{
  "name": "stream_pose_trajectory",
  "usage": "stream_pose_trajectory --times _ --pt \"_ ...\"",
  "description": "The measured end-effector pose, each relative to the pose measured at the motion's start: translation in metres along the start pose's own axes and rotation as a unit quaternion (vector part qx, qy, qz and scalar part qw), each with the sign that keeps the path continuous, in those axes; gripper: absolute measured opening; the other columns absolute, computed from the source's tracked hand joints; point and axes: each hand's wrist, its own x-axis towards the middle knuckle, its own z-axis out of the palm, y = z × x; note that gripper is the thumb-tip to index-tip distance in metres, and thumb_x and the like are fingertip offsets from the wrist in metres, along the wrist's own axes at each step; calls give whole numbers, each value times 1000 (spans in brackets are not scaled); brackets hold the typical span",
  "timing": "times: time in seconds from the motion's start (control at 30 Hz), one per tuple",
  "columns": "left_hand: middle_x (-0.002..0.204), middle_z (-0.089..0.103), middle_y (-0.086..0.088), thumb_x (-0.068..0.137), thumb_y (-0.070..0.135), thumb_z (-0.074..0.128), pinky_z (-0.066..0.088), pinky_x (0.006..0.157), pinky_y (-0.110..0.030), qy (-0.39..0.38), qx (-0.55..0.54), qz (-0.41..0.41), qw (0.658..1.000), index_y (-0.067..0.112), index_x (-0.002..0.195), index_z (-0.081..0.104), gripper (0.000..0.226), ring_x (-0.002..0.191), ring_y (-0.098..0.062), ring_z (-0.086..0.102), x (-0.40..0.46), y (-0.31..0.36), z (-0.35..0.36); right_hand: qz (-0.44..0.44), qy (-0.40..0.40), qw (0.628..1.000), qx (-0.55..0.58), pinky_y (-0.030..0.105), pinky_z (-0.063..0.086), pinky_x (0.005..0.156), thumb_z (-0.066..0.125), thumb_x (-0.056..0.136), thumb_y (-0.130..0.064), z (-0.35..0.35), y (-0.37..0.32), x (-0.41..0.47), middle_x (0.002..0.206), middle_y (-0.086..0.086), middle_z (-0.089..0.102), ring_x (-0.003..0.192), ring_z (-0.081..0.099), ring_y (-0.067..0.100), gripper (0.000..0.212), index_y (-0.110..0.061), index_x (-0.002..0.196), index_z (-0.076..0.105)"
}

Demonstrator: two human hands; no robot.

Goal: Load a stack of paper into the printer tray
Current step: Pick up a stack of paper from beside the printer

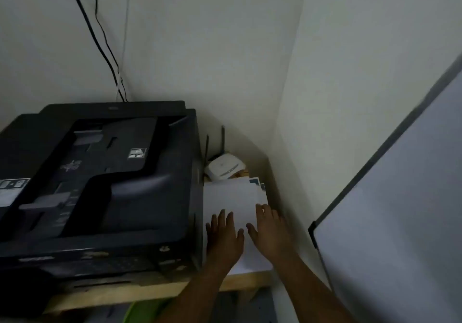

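A large black printer (100,185) fills the left of the wooden shelf. Right beside it lies a white stack of paper (232,197), with a few blue-edged sheets poking out at its far right corner. My left hand (223,235) rests flat on the near part of the stack, fingers spread. My right hand (271,227) lies flat beside it, fingers reaching over the stack's right edge. Neither hand has the paper lifted. The printer's paper tray is not visible from here.
A white router (225,167) with two dark antennas stands behind the paper in the corner. Black cables (100,42) run down the wall behind the printer. A whiteboard (400,210) leans at the right. The wooden shelf edge (155,290) runs below the printer.
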Motion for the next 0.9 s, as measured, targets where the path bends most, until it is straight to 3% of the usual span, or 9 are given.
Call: stream_pose_trajectory --times 0.3,0.43,0.6,0.73,0.9 --pt "183 -8 -7 108 58 41 2 135 -54 37 31 -18 999 24 173 8 81 169 -35 -9 27 -37 45 98 -4 989 111 30 56 94 51 111 -50 34 7 13 133 7 64 117 64 21 51 -15 148 54" --pt "182 -16 -4 109 62 35 3 136 -51 16 43 -32 998 26 173 -1 82 169 -32 -12 27 -45 52 124 17 979 162 33 58 94 57 110 -40 48 7 14 131 9 63 116 63 23 44 -12 144 57" --pt "182 -16 -2 108 62 35 3 136 -50 17 37 -29 999 27 173 -1 82 169 -31 -11 26 -50 54 198 34 945 259 41 59 99 70 104 -34 55 9 22 136 14 62 123 64 29 56 -5 150 56" --pt "182 -16 -2 108 63 34 3 136 -51 8 43 -28 999 27 173 -1 83 169 -32 -11 26 -49 53 220 15 944 245 40 56 97 72 103 -34 59 9 27 133 16 58 120 63 32 50 -3 141 62" --pt "182 -13 -1 108 63 38 6 136 -50 3 42 -34 999 28 173 3 82 169 -31 -9 28 -48 51 254 17 922 292 46 59 99 77 98 -19 63 11 33 134 17 57 119 63 35 42 -3 135 64"
